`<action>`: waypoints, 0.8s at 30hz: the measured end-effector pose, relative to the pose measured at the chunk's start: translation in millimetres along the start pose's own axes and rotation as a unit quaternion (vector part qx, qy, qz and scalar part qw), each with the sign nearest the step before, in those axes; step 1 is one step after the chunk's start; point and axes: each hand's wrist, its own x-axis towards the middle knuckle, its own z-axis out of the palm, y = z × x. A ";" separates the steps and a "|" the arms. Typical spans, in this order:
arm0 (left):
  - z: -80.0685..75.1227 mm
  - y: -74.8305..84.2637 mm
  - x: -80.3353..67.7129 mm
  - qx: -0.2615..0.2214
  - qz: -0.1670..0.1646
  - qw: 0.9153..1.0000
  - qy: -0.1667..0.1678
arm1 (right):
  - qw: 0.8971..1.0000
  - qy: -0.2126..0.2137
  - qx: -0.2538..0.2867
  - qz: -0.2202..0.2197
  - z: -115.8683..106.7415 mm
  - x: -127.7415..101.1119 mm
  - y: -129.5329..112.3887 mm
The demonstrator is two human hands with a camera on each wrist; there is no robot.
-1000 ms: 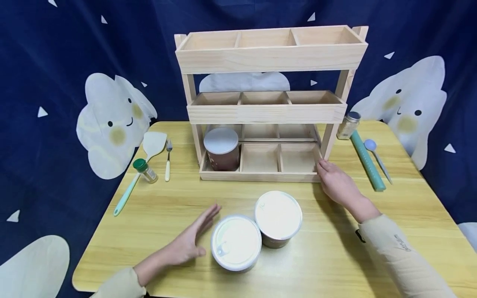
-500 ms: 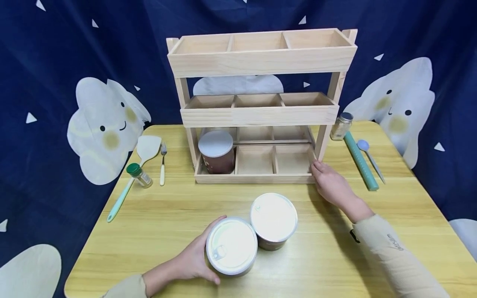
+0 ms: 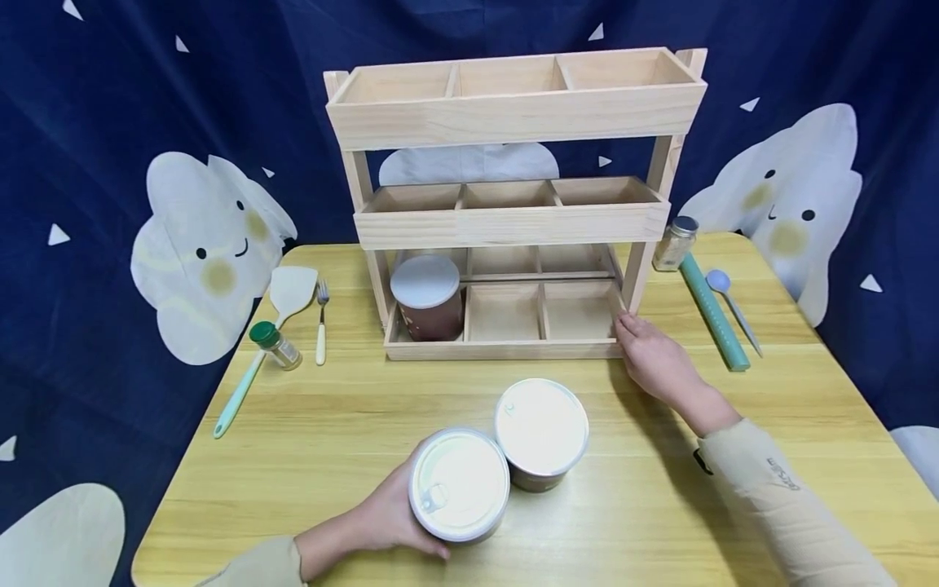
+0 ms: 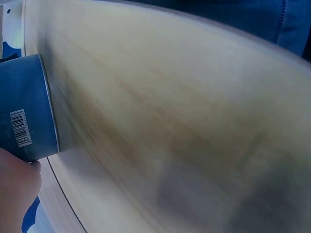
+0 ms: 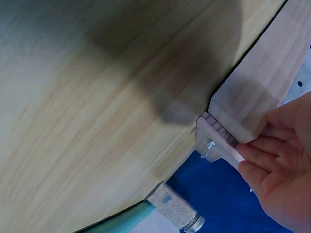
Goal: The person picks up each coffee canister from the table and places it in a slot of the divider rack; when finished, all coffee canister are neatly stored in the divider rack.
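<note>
My left hand (image 3: 396, 509) curls round a can (image 3: 460, 485) with a pale lid and a ring pull. In the left wrist view that can (image 4: 29, 111) looks dark blue with a barcode, the thumb side of the hand (image 4: 17, 189) against it. Close beside it stands a second lidded can (image 3: 541, 428). At the wooden rack, my right hand (image 3: 660, 359) pinches the right end of the bottom tray (image 3: 506, 350); in the right wrist view the fingers (image 5: 260, 158) lie along its corner. A brown can (image 3: 433, 314) with a white lid stands in the tray's left compartment.
Two upper tiers (image 3: 513, 224) of the rack overhang the tray. On the left lie a turner (image 3: 292, 289), a fork (image 3: 321, 322) and a green-capped jar (image 3: 275, 345). On the right are a glass jar (image 3: 675, 244), a teal box (image 3: 713, 310) and a blue spoon (image 3: 722, 285).
My left hand has moved right to the nearer can and closed round it. The right hand keeps its place at the tray's end. The view has shifted slightly.
</note>
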 end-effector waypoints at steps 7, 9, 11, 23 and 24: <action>0.3 -0.6 3.0 0.020 -0.016 1.000 0.008 | 1.000 0.003 -0.009 -0.007 -3.0 1.2 0.5; 0.4 -0.4 3.6 0.017 -0.019 1.000 0.008 | 1.000 -0.002 -0.010 -0.004 -3.2 1.0 0.2; 0.1 -0.4 3.6 0.020 -0.007 1.000 0.008 | 1.000 -0.005 -0.009 -0.003 -3.1 1.5 -0.4; 1.1 -1.7 3.3 0.016 -0.010 1.000 0.008 | 1.000 -0.014 -0.012 0.002 -3.2 0.6 -2.8; 1.4 -1.9 3.5 0.016 -0.010 1.000 0.009 | 1.000 -0.015 -0.013 0.002 -3.4 0.7 -2.7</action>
